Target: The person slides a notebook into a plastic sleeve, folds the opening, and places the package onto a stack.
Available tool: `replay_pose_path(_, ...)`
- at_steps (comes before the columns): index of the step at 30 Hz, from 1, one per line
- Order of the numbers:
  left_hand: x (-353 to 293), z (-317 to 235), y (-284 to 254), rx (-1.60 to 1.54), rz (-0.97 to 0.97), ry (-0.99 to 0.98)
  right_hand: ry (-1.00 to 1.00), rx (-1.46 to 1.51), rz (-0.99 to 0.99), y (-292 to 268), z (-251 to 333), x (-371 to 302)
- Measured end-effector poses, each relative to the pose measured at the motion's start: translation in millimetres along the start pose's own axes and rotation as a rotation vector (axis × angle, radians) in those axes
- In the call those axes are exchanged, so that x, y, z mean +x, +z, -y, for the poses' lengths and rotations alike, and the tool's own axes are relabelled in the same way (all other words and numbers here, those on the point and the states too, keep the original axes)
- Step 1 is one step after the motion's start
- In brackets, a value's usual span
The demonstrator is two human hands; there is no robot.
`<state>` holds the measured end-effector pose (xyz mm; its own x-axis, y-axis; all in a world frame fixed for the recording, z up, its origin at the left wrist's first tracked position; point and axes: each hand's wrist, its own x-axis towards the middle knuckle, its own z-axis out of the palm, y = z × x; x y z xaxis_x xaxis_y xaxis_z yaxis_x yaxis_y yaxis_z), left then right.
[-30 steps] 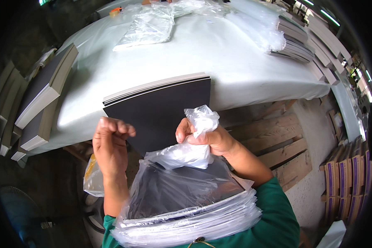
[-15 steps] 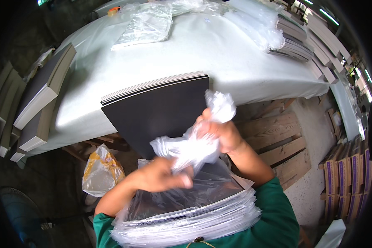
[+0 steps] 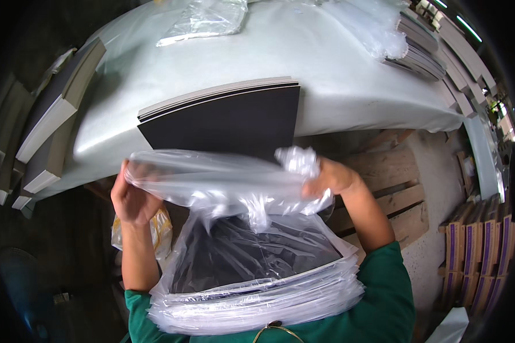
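Note:
A clear plastic bag (image 3: 223, 177) stretches between my two hands, its film blurred in places. My left hand (image 3: 136, 197) grips its left end, with some fingers seen through the film. My right hand (image 3: 333, 180) is closed on the right end, where a bunched wad of plastic (image 3: 298, 161) sticks out above the fingers. Close to my body lies a pile of dark flat boards in clear plastic bags (image 3: 257, 251). Beyond the stretched bag, a stack of black boards (image 3: 223, 123) leans over the table's near edge, its lower part hidden by the bag.
A pale sheet covers the table (image 3: 349, 68). Thick board stacks (image 3: 63, 108) stand at its left end, more grey boards (image 3: 420, 48) at the right. Loose plastic bags (image 3: 206, 20) lie at the back. Below are a wooden pallet (image 3: 377, 188), bundled cartons (image 3: 478, 246) and a crumpled bag (image 3: 161, 231).
My left hand has moved left and away from my body, and the crumpled plastic bag is now drawn out wide. My right hand has shifted slightly right. The view has tilted down a little.

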<state>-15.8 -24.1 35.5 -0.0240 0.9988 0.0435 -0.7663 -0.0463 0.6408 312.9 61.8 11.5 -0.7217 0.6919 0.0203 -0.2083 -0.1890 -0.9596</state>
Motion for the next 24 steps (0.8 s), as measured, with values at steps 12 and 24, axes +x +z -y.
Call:
replay_pose_path(12, -9, 11, -4, -0.162, 0.48, 0.188, -0.45, -0.199, -0.942, 25, -23, 28)
replay_pose_path(24, -19, 0, -24, 1.825, -0.081, 0.9, -0.786, -1.561, -0.737, 24, 17, 10)
